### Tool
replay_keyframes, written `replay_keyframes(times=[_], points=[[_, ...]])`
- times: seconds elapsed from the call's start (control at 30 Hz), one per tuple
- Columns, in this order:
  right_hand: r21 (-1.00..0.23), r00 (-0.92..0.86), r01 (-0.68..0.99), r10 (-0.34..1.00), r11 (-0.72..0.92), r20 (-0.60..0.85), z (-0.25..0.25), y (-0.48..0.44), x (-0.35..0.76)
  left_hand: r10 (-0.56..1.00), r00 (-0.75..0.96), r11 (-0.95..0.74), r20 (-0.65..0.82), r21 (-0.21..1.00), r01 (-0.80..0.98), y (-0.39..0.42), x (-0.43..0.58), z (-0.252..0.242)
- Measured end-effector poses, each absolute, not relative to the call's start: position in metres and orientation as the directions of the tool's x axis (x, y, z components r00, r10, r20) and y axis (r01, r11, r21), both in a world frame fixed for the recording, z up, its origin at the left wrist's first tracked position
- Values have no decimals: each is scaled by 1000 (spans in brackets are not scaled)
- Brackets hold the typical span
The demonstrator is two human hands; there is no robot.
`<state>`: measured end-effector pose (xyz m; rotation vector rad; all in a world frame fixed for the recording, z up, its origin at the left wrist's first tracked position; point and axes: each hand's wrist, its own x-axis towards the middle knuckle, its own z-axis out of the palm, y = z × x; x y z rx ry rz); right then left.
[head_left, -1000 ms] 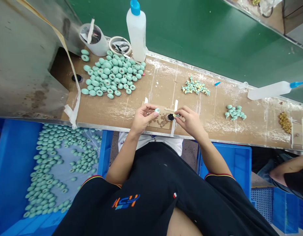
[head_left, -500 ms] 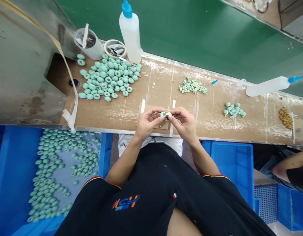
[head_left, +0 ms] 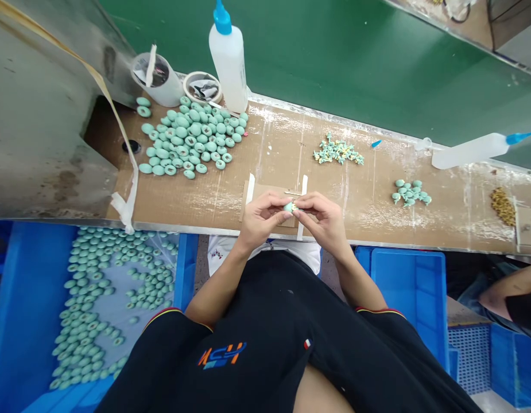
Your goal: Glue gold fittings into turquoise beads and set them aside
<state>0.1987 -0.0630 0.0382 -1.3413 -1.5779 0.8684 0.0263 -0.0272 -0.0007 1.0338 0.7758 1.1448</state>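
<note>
Between the fingertips of my left hand is a small mint-green egg-shaped piece. My right hand pinches a small yellow-and-green figure piece against the egg's right side. The two pieces touch; fingers cover much of both. Both hands are over a cardboard pad with white tape strips at its sides. Beyond my right hand lies a pile of small green-and-yellow figure pieces. To the left, many mint-green egg pieces are heaped, some showing a hole.
A white bottle with a blue cap stands behind the eggs, beside a cup and a tape roll. Another bottle lies right. Joined pieces sit nearby. Blue bins flank me; another person's arm is at right.
The egg and the figure piece were slightly apart with the egg's hole showing; now they are pressed together. My hands have come closer to each other and a little lower.
</note>
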Motion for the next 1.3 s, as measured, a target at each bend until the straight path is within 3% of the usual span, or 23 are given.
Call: replay_keyframes(times=[0.3,0.47,0.67,1.0,1.07,1.3], points=[[-948,19,255,980,189,200,37,-69,196,961,273,49,47,941,-334,-31,20,19],[-888,35,344,941,304,336,48,-74,195,959,273,16,77,945,-325,-32,21,29],[-828,-8,463,935,318,355,67,-85,200,920,386,33,64,970,-239,-31,17,52],[-777,-94,434,880,456,465,71,-81,205,853,422,-225,306,946,-232,-26,14,57],[-767,-146,426,873,480,465,69,-78,209,859,439,-167,263,955,-245,-26,15,52],[-748,-295,501,899,434,324,67,-78,215,835,542,261,-95,936,-237,-30,14,43]])
